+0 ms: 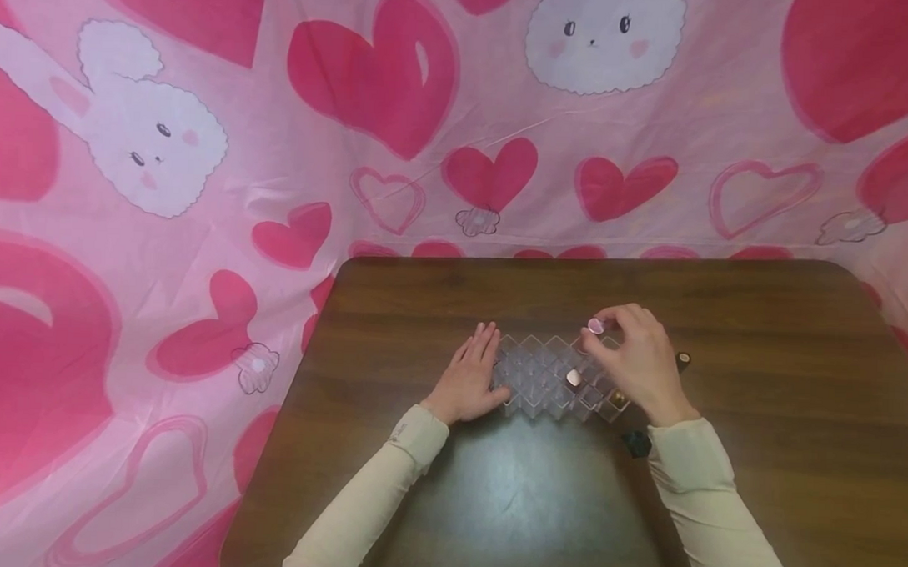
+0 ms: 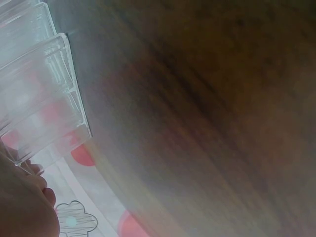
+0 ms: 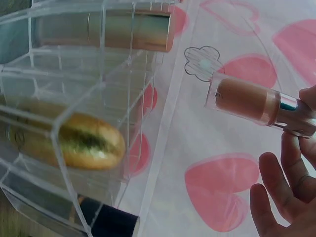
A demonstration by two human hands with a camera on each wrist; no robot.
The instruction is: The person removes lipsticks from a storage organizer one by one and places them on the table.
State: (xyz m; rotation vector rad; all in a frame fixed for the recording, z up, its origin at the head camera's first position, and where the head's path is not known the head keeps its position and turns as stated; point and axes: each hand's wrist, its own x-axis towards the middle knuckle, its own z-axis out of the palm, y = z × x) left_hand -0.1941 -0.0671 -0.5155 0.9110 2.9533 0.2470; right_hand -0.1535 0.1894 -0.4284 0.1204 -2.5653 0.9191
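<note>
Peach and clear plastic, a cosmetic tube sits pinched by one end between thumb and fingertips of your right grip, apart from the transparent organizer near its far right edge; your left grip, fingers straight, rests against its left end on the brown bench.

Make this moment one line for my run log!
left hand: at left end of clear organizer | right hand: holds pinkish tube | gold-topped item: inside organizer
</note>
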